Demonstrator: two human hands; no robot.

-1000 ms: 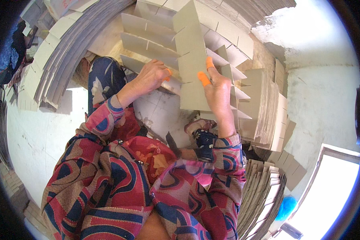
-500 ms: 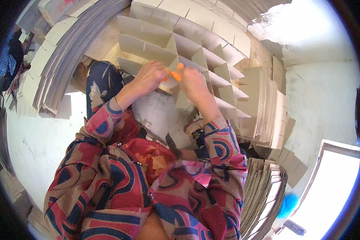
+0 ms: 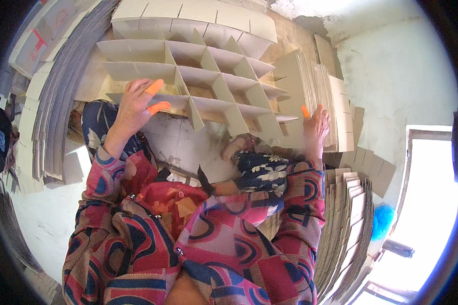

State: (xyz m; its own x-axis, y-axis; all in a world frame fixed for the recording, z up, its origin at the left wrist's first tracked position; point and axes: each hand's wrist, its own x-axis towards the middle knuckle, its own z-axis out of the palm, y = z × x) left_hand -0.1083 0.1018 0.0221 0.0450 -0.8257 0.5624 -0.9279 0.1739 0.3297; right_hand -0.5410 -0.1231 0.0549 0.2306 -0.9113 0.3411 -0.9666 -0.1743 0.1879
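Note:
A grid of interlocked grey cardboard divider strips [image 3: 202,76] lies in front of me, forming square cells. At its near left edge is my left hand [image 3: 131,108], thumb and forefinger spread in orange finger covers. Nothing shows between them. My right hand [image 3: 316,127] has its fingers apart at the near side of a stack of slotted cardboard strips [image 3: 323,86], right of the grid. One of its fingertips also wears an orange cover. Whether the right fingers touch the stack is hard to tell.
A long pile of strips [image 3: 68,96] curves along the left. Beyond the grid lie more slotted strips [image 3: 193,11]. Another bundle [image 3: 341,223] stands low on the right, beside a blue bag [image 3: 383,222] and a bright doorway [image 3: 427,203]. My knee [image 3: 104,127] is near the grid.
My hands have parted from the grid's near edge. The left has moved left and opened; the right has swung right to the strip stack. The view has shifted, too.

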